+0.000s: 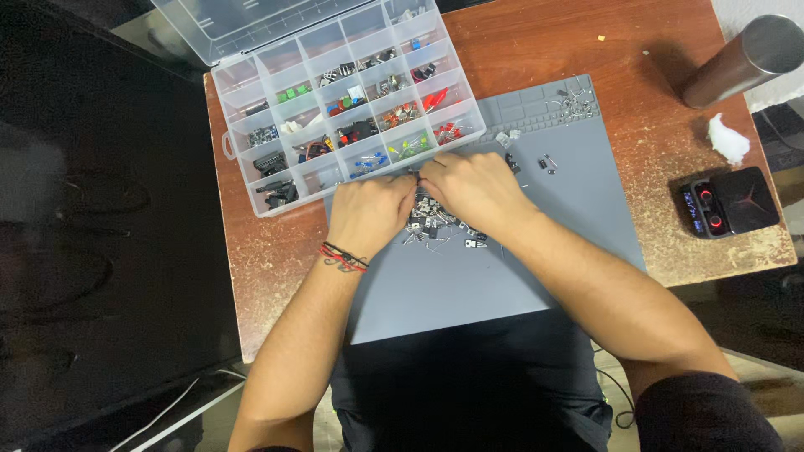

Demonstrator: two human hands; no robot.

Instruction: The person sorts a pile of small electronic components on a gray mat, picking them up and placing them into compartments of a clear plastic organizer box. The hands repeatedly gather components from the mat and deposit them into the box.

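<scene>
— Where are the hands?

— Both are over the grey mat (494,276) on the wooden counter (544,42). The left hand (368,213) and the right hand (471,188) meet fingertip to fingertip at the mat's far edge, right above a heap of small metal-legged parts (435,222).

— Is either grip closed on something?

— The fingers of both hands are curled and pinched together where they touch, but whatever sits between them is too small to see. I cannot tell whether either grip holds a part.

— And the heap relative to the hands?

— It lies on the mat directly beneath and between the two hands, spilling out a little toward the person's body. The knuckles cover part of it.

— What else is near the mat?

— A clear compartment box (343,109) with its lid open lies just beyond the mat's far left corner, its cells holding coloured bits. A few loose parts (546,163) lie on the mat to the right of the hands. Off the mat's right side sit a metal cylinder (741,59), a white wad (727,138) and a small black case (729,201).
</scene>
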